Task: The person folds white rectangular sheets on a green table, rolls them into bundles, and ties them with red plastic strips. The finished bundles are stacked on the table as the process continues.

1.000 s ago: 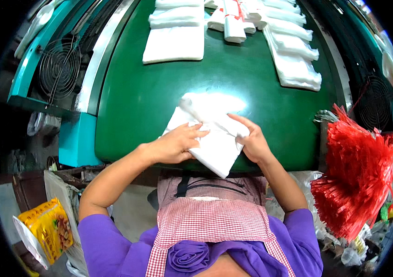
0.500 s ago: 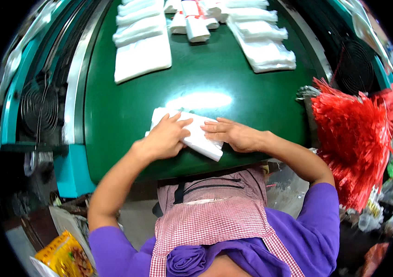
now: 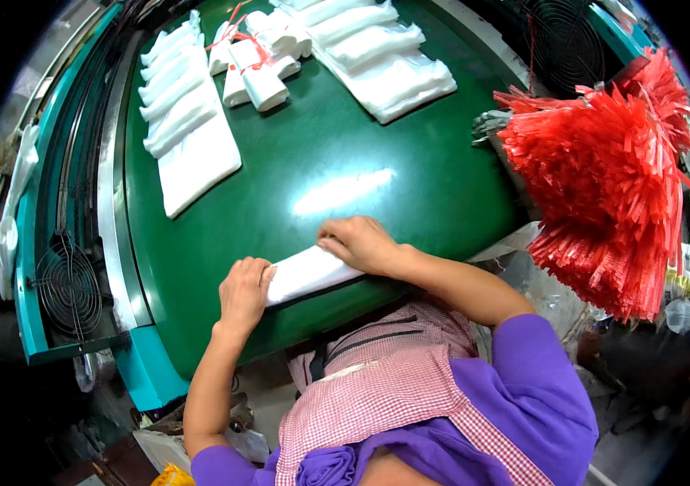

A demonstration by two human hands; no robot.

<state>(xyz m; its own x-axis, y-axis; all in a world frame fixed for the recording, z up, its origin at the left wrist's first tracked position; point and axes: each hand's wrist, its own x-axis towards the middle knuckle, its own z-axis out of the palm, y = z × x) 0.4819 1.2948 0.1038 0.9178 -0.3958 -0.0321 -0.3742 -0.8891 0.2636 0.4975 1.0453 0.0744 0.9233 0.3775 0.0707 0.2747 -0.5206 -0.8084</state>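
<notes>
A white roll of plastic bags [image 3: 313, 274] lies near the front edge of the green conveyor belt [image 3: 296, 162]. My left hand [image 3: 244, 288] is closed round its left end, fingers curled over the top. Its right end is gripped by my right hand [image 3: 357, 244], with the fingertips bent down onto the plastic. Between the two hands the middle of the roll shows, long and narrow. The undersides of both hands are hidden.
Overlapping stacks of flat white bags [image 3: 199, 166] lie at the far left, with more white bag stacks [image 3: 393, 77] at the far right. Rolls tied with red strips [image 3: 260, 81] sit between them. A large bunch of red plastic strips [image 3: 588, 178] hangs at the right edge.
The flat, slanted white bundle is now a narrow roll. My hands have moved from pressing on top to gripping its two ends. The view has turned and shifted.
</notes>
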